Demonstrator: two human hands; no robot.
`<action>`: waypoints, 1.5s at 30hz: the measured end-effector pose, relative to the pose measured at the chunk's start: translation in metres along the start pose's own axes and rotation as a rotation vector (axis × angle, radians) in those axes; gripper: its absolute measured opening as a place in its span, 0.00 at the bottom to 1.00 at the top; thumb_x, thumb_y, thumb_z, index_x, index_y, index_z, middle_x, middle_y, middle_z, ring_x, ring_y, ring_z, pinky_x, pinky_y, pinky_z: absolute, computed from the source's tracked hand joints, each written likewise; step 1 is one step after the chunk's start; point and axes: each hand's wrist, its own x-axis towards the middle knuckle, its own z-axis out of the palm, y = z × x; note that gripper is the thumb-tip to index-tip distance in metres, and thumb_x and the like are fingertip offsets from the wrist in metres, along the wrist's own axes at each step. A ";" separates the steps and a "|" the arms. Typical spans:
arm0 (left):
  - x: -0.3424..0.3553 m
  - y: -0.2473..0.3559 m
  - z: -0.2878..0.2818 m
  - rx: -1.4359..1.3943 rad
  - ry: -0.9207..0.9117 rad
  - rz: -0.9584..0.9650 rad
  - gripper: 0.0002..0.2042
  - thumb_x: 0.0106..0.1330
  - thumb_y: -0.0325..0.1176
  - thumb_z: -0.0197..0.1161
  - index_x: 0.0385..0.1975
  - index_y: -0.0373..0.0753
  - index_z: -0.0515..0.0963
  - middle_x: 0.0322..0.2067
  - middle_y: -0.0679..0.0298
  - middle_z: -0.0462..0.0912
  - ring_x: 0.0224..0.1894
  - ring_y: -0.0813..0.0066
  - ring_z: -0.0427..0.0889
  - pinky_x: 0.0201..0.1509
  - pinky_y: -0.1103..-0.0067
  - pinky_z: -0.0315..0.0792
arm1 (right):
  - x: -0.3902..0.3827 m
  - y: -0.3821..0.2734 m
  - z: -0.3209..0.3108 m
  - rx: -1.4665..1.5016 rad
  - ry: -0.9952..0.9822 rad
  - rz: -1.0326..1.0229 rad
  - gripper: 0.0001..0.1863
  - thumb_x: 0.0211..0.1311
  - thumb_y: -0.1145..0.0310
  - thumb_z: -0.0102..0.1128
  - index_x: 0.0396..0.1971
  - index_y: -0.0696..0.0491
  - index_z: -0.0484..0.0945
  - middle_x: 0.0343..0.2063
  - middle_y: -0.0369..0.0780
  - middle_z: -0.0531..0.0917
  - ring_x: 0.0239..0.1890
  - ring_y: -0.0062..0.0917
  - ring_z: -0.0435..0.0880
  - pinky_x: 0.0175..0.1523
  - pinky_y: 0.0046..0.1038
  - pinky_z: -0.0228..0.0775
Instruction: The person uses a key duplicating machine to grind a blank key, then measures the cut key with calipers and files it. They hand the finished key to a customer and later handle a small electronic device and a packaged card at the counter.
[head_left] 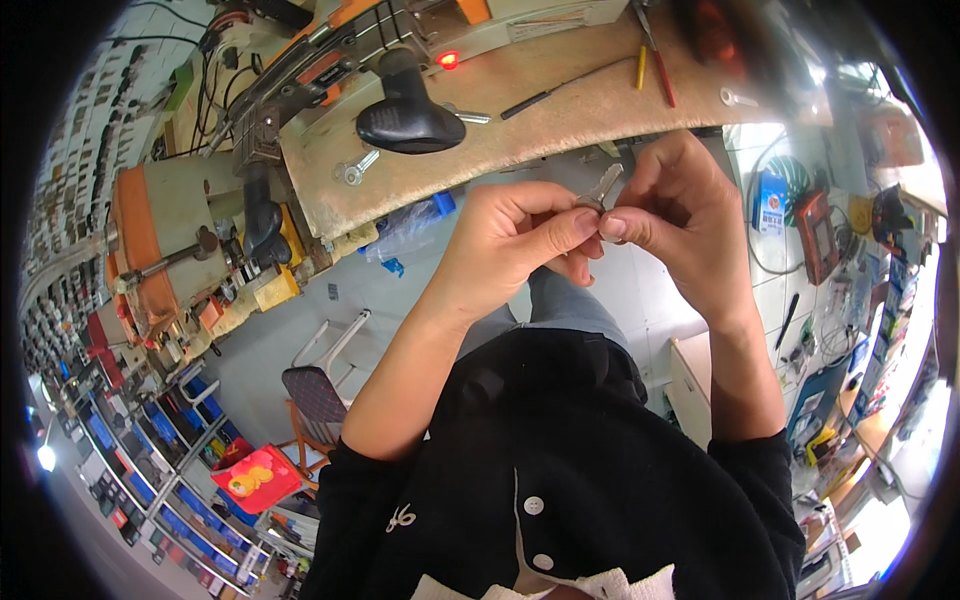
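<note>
A small metal key (605, 184) is held up in front of my body, just off the near edge of the workbench. Its notched blade points up and to the right, while fingers cover most of its head. My left hand (520, 235) pinches the head between thumb and curled fingers. My right hand (690, 215) closes on it from the other side, thumb tip touching near the left thumb. On the bench lie a loose key (357, 168), a second key (468, 115) partly behind a black handle (410, 125), and another key-like metal piece (738, 98) at far right.
The worn workbench (450, 165) carries a thin black-handled file (530, 103), a yellow stick (641, 68) and a red-handled tool (664, 78). An orange-and-grey machine (150, 240) stands left. Below are a chair (316, 393) and a red bag (258, 478).
</note>
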 end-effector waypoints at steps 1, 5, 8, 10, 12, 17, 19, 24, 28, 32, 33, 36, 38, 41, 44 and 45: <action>0.000 0.001 0.002 0.001 -0.008 -0.013 0.09 0.61 0.31 0.58 0.30 0.29 0.76 0.23 0.59 0.78 0.21 0.76 0.78 0.27 0.83 0.74 | -0.003 0.000 -0.001 0.009 0.008 -0.025 0.17 0.46 0.75 0.67 0.30 0.56 0.65 0.24 0.33 0.74 0.26 0.12 0.73 0.31 0.13 0.66; 0.001 -0.001 0.015 -0.049 0.022 0.018 0.08 0.59 0.29 0.61 0.28 0.29 0.76 0.23 0.59 0.78 0.21 0.77 0.78 0.27 0.83 0.74 | -0.013 0.001 -0.007 0.129 0.029 -0.051 0.16 0.48 0.72 0.66 0.32 0.58 0.67 0.27 0.36 0.74 0.27 0.15 0.74 0.30 0.15 0.67; 0.002 -0.004 0.027 -0.090 0.115 0.114 0.06 0.57 0.27 0.62 0.27 0.29 0.76 0.23 0.60 0.78 0.22 0.77 0.78 0.26 0.83 0.74 | -0.022 0.006 -0.006 0.341 0.146 -0.062 0.17 0.49 0.71 0.65 0.37 0.60 0.69 0.29 0.38 0.76 0.27 0.18 0.76 0.30 0.19 0.70; 0.000 -0.005 0.034 -0.073 0.177 0.146 0.05 0.57 0.25 0.62 0.27 0.29 0.76 0.23 0.61 0.78 0.22 0.77 0.78 0.27 0.83 0.74 | -0.027 0.011 -0.002 0.380 0.211 0.014 0.15 0.52 0.71 0.62 0.39 0.61 0.72 0.32 0.40 0.78 0.29 0.22 0.78 0.32 0.23 0.73; -0.001 -0.007 0.041 -0.001 0.179 0.200 0.05 0.57 0.25 0.61 0.27 0.29 0.76 0.23 0.61 0.78 0.22 0.77 0.78 0.27 0.83 0.73 | -0.033 0.015 0.004 0.479 0.257 -0.017 0.12 0.52 0.73 0.62 0.36 0.62 0.74 0.29 0.39 0.79 0.28 0.19 0.78 0.32 0.20 0.72; -0.005 -0.005 0.048 0.053 0.224 0.248 0.05 0.58 0.24 0.60 0.27 0.28 0.76 0.23 0.61 0.78 0.22 0.78 0.77 0.28 0.84 0.72 | -0.040 0.016 0.008 0.567 0.339 -0.011 0.08 0.54 0.74 0.60 0.32 0.62 0.76 0.27 0.39 0.80 0.26 0.18 0.78 0.32 0.18 0.71; -0.005 -0.002 0.045 0.106 0.269 0.294 0.05 0.58 0.24 0.61 0.27 0.27 0.76 0.23 0.61 0.77 0.22 0.78 0.77 0.28 0.84 0.72 | -0.042 0.012 0.007 0.504 0.353 -0.002 0.08 0.54 0.74 0.60 0.32 0.62 0.76 0.26 0.38 0.80 0.25 0.17 0.78 0.32 0.17 0.71; -0.007 0.003 0.043 0.163 0.143 0.126 0.06 0.57 0.25 0.61 0.28 0.27 0.77 0.24 0.61 0.78 0.23 0.78 0.78 0.27 0.85 0.73 | -0.048 0.005 0.009 0.270 0.374 0.041 0.09 0.54 0.74 0.60 0.33 0.63 0.76 0.25 0.38 0.80 0.25 0.17 0.78 0.32 0.16 0.71; -0.007 0.004 0.044 0.172 0.114 0.078 0.06 0.58 0.25 0.61 0.29 0.26 0.77 0.25 0.59 0.79 0.24 0.77 0.78 0.27 0.85 0.74 | -0.050 0.011 0.010 0.363 0.355 0.045 0.12 0.54 0.75 0.61 0.37 0.63 0.76 0.27 0.38 0.80 0.27 0.17 0.77 0.32 0.16 0.71; -0.004 0.001 0.046 0.109 0.135 0.016 0.07 0.59 0.25 0.60 0.29 0.25 0.76 0.25 0.58 0.79 0.24 0.77 0.79 0.27 0.85 0.75 | -0.050 0.022 0.010 0.447 0.285 -0.052 0.14 0.54 0.75 0.60 0.41 0.63 0.76 0.33 0.38 0.78 0.31 0.17 0.77 0.32 0.17 0.72; -0.004 -0.001 0.048 0.104 0.141 0.003 0.07 0.59 0.25 0.59 0.29 0.25 0.76 0.25 0.58 0.79 0.24 0.77 0.79 0.27 0.84 0.75 | -0.051 0.024 0.010 0.471 0.279 -0.059 0.14 0.54 0.75 0.60 0.41 0.63 0.75 0.33 0.38 0.77 0.32 0.17 0.77 0.32 0.17 0.72; -0.004 -0.004 0.050 0.135 0.118 0.036 0.07 0.60 0.25 0.59 0.30 0.25 0.76 0.25 0.58 0.79 0.25 0.76 0.79 0.29 0.84 0.76 | -0.056 0.026 0.011 0.534 0.294 -0.039 0.13 0.55 0.76 0.59 0.41 0.64 0.75 0.33 0.37 0.76 0.31 0.18 0.76 0.32 0.18 0.72; -0.004 -0.004 0.051 0.163 0.085 0.028 0.07 0.60 0.25 0.58 0.30 0.25 0.76 0.25 0.58 0.79 0.25 0.75 0.79 0.29 0.83 0.76 | -0.059 0.027 0.010 0.533 0.305 -0.034 0.13 0.55 0.76 0.59 0.40 0.64 0.76 0.32 0.37 0.76 0.30 0.18 0.76 0.32 0.18 0.71; -0.002 -0.004 0.049 0.140 0.023 -0.015 0.08 0.61 0.26 0.58 0.30 0.25 0.76 0.25 0.57 0.78 0.26 0.75 0.79 0.28 0.83 0.76 | -0.062 0.025 0.008 0.525 0.318 0.019 0.12 0.54 0.77 0.59 0.39 0.64 0.76 0.30 0.38 0.76 0.29 0.17 0.76 0.31 0.18 0.70; -0.001 -0.005 0.048 0.108 -0.013 -0.056 0.08 0.60 0.27 0.58 0.30 0.25 0.76 0.25 0.57 0.79 0.26 0.75 0.79 0.28 0.83 0.77 | -0.064 0.022 0.007 0.553 0.327 0.069 0.11 0.54 0.76 0.59 0.37 0.64 0.77 0.28 0.37 0.77 0.27 0.17 0.76 0.30 0.17 0.70; -0.001 -0.006 0.048 0.101 -0.019 -0.065 0.09 0.60 0.27 0.58 0.30 0.25 0.76 0.25 0.57 0.79 0.26 0.75 0.79 0.28 0.83 0.77 | -0.064 0.021 0.007 0.544 0.336 0.083 0.10 0.54 0.76 0.59 0.36 0.64 0.77 0.28 0.37 0.77 0.26 0.17 0.76 0.30 0.17 0.69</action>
